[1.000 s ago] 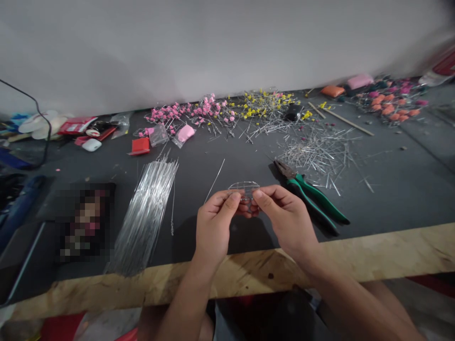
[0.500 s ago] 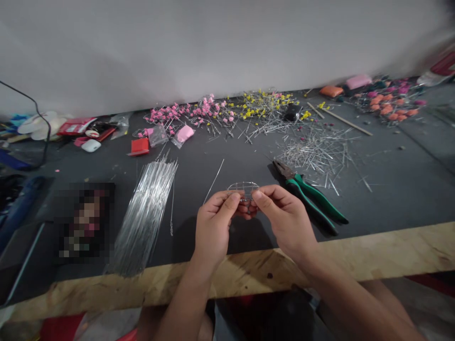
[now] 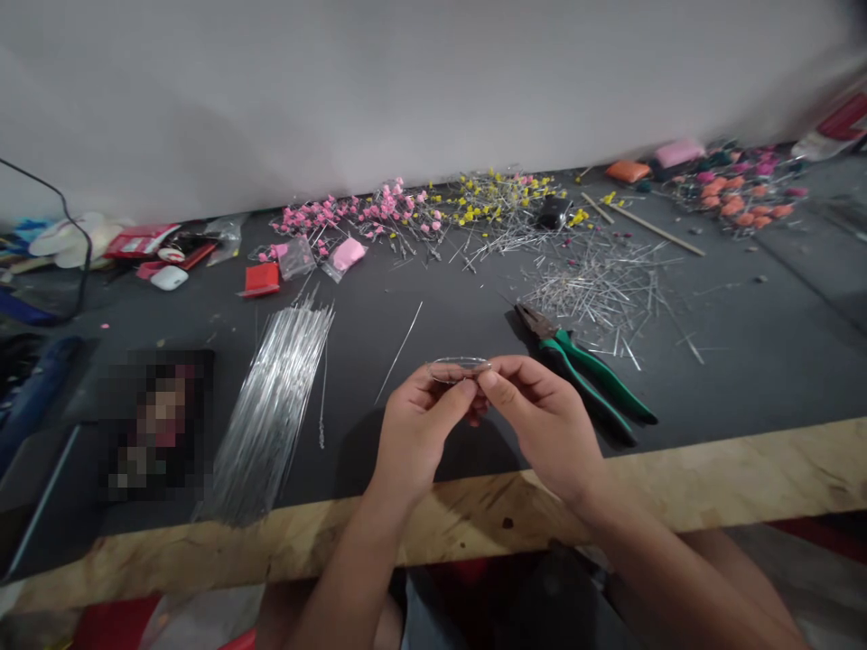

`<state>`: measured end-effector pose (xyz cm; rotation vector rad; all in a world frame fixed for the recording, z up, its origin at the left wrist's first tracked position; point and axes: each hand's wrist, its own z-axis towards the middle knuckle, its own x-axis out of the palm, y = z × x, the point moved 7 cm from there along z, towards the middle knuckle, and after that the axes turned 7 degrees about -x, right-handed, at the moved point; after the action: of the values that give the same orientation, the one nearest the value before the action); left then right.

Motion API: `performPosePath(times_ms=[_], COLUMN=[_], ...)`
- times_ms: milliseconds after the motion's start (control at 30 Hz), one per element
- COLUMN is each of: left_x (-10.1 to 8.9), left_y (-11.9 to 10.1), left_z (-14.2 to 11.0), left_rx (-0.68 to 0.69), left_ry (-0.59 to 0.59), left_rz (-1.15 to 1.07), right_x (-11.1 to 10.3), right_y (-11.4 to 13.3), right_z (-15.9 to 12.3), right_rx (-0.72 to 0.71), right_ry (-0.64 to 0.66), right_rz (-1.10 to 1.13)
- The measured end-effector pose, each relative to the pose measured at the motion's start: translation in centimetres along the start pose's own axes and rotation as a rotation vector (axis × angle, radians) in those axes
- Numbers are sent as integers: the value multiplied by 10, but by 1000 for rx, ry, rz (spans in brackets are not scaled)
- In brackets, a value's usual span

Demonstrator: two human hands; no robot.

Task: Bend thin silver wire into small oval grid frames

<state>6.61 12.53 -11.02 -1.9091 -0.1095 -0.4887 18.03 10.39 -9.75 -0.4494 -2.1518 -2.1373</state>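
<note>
A small oval wire frame (image 3: 461, 360) is held between both hands above the dark tabletop, seen nearly edge-on. My left hand (image 3: 420, 433) pinches its near side with the thumb, its fingers partly hidden beneath. My right hand (image 3: 542, 415) grips the right end between thumb and forefinger. Just right of that hand lie green-handled pliers (image 3: 589, 372), jaws toward the far left. To the left of my left hand are a single thin wire (image 3: 399, 352), a wire with a twisted end (image 3: 322, 406) and a thick bundle of straight silver wires (image 3: 277, 397).
Pink-tipped wires (image 3: 379, 206) and yellow-tipped wires (image 3: 501, 200) lie along the wall. Cut wires (image 3: 596, 284) are heaped behind the pliers. At far right are orange-tipped pieces (image 3: 741, 203). A red packet (image 3: 261, 279) and a blurred-out dark object (image 3: 163, 420) sit left. The wooden edge (image 3: 488, 524) runs in front.
The wire frame has tilted, from showing its inner grid to nearly edge-on. My left thumb has shifted right, closer to my right thumb. The view has moved slightly.
</note>
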Motion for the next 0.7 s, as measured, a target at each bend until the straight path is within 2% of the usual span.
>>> performPosePath(times_ms=[300,700], left_x=[-2,-4], left_y=[0,-5], left_z=[1,-1], left_rx=[33,12], left_ry=[-31,-62], left_rz=[65,-56], right_x=[1,11], right_y=[-2,0], right_z=[0,6], right_rx=[11,13], right_ry=[36,64], right_rz=[17,137])
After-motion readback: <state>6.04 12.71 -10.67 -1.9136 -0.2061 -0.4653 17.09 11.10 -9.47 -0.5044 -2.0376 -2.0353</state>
